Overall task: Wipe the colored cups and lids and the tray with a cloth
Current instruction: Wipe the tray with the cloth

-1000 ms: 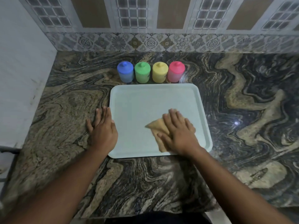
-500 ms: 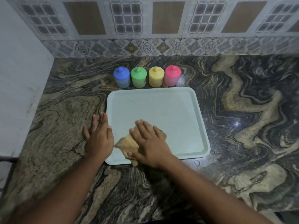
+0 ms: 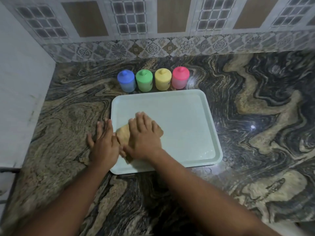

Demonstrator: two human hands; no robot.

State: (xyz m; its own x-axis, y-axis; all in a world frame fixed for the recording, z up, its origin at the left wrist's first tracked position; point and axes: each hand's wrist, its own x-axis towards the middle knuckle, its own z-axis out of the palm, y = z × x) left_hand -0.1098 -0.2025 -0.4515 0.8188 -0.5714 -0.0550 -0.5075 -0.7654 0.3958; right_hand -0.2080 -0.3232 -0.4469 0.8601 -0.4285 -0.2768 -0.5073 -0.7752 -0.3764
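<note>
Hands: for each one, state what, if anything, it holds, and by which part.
Right hand presses flat on the middle of the cloth on the tray, no gripping. Left hand holds nothing, lying flat at the tray's left edge.

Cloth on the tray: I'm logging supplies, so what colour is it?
Tan, a yellowish brown; the cloth shows in the head view.

Pale tray [image 3: 187, 116], tan cloth [image 3: 123, 133], four lidded cups [image 3: 153, 80]

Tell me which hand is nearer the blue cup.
Left. The left hand lies flat on the counter at the tray's left edge, below the blue cup; the right hand presses the cloth farther right.
</note>
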